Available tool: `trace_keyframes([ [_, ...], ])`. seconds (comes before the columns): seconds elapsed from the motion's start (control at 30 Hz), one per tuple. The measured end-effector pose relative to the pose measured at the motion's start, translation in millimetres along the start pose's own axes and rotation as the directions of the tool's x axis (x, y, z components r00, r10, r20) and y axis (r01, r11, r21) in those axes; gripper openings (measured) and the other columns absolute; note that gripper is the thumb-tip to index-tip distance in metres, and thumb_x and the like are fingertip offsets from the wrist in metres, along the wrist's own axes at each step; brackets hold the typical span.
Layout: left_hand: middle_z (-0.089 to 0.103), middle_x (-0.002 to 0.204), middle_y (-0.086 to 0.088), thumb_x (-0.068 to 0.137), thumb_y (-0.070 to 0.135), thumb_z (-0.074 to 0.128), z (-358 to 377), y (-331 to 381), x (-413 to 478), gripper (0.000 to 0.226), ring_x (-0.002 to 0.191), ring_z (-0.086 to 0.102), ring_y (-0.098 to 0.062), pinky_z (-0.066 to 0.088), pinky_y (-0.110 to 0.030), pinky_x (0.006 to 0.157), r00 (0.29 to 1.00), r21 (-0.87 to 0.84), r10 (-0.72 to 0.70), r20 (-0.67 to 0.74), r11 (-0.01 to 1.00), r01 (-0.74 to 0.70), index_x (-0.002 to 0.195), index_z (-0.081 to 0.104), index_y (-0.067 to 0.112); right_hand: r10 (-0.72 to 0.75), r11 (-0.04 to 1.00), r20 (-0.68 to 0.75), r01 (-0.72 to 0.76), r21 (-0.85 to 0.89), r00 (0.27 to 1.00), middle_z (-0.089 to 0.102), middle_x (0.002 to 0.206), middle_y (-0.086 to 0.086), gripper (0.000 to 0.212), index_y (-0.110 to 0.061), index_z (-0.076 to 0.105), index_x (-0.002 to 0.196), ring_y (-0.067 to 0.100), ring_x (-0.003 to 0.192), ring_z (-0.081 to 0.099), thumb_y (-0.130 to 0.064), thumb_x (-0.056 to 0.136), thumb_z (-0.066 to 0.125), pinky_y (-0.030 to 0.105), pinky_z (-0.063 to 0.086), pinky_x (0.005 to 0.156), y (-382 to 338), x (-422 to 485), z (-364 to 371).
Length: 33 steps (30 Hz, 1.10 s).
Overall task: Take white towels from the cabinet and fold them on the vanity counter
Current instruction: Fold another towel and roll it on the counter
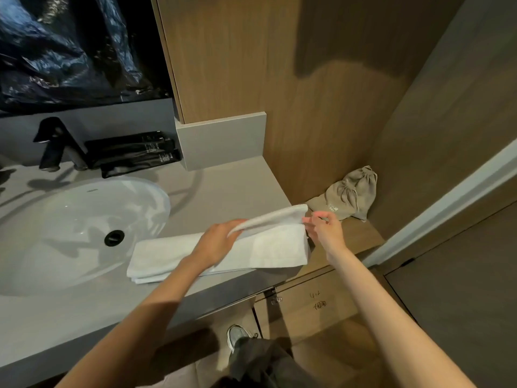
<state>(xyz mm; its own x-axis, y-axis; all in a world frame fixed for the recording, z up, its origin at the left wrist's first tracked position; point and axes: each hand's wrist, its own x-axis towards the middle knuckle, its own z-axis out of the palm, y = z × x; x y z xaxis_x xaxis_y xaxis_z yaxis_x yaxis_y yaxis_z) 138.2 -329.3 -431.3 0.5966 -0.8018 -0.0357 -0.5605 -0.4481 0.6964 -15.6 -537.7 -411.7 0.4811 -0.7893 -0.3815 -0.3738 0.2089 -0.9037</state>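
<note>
White towel (265, 247) lies mid-fold on the vanity counter (229, 189), left hand (221, 239) and right hand (326, 228) both pinching its raised flap, which likely next needs laying over squarely.

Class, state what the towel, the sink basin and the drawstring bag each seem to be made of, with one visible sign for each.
Towel: soft white cloth, probably cotton terry, matte; it folds limply. Sink basin: likely glazed ceramic; smooth, white, with glossy reflections. Drawstring bag: beige woven fabric, perhaps linen; puckered at its neck.
</note>
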Motion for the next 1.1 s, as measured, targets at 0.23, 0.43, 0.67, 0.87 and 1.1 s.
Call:
trace_keyframes([
  [0.23,0.066,0.11,0.003,0.101,0.025,0.046,-18.7,6.0,26.2,0.027,0.099,0.06,-0.019,0.039,-0.024,0.08,0.998,-0.025,0.003,0.055,1.0,-0.002,0.122,0.063,0.022,0.062,0.884,0.185,0.033,-0.466,0.981,0.045,0.068,-0.003,0.034,-0.015,0.043,0.068,0.013,0.067,0.045,-0.031,0.089,0.065,0.024,0.035,0.063,31.3,-16.7,-8.5],
  [0.43,0.059,0.132,0.001,0.102,0.018,0.044,-23.5,2.8,30.0,0.032,0.119,0.052,-0.015,0.035,-0.021,0.099,0.99,-0.066,0.048,0.129,0.997,-0.04,0.131,0.058,0.018,0.006,0.988,0.151,0.017,-0.15,0.988,0.065,0.078,0.004,0.015,-0.007,0.059,0.088,0.011,0.06,0.063,-0.02,0.095,0.06,0.018,0.048,0.057,8.0,-6.6,1.0],
  [0.67,0.059,0.131,0.0,0.101,0.016,0.045,-19.9,1.2,30.2,0.032,0.122,0.053,-0.02,0.037,-0.028,0.104,0.989,-0.101,0.035,0.144,0.995,-0.02,0.13,0.058,0.019,0.05,0.907,0.023,-0.036,-0.42,0.998,0.071,0.069,0.005,0.017,-0.013,0.058,0.074,0.015,0.062,0.07,-0.02,0.09,0.061,0.034,0.06,0.071,17.1,11.9,17.3],
  [0.87,0.048,0.144,0.001,0.097,0.022,0.053,-11.2,14.2,39.0,0.049,0.129,0.048,-0.019,0.037,-0.033,0.108,0.982,0.139,0.049,0.182,0.987,-0.075,0.144,0.041,0.024,-0.058,0.822,0.012,0.055,-0.567,0.998,0.061,0.097,-0.001,0.023,-0.019,0.058,0.106,0.017,0.091,0.057,-0.032,0.088,0.062,0.023,0.042,0.067,16.2,14.7,17.9],
  [1.1,0.063,0.128,0.003,0.102,0.032,0.043,25.9,47.0,62.3,0.033,0.111,0.059,-0.02,0.049,-0.034,0.095,0.99,0.1,0.088,0.108,0.99,-0.099,0.133,0.056,0.031,0.009,0.931,-0.063,-0.031,-0.363,0.998,0.063,0.088,-0.004,0.017,-0.02,0.063,0.089,0.016,0.089,0.058,-0.037,0.089,0.064,0.025,0.044,0.073,20.8,27.1,19.6],
])
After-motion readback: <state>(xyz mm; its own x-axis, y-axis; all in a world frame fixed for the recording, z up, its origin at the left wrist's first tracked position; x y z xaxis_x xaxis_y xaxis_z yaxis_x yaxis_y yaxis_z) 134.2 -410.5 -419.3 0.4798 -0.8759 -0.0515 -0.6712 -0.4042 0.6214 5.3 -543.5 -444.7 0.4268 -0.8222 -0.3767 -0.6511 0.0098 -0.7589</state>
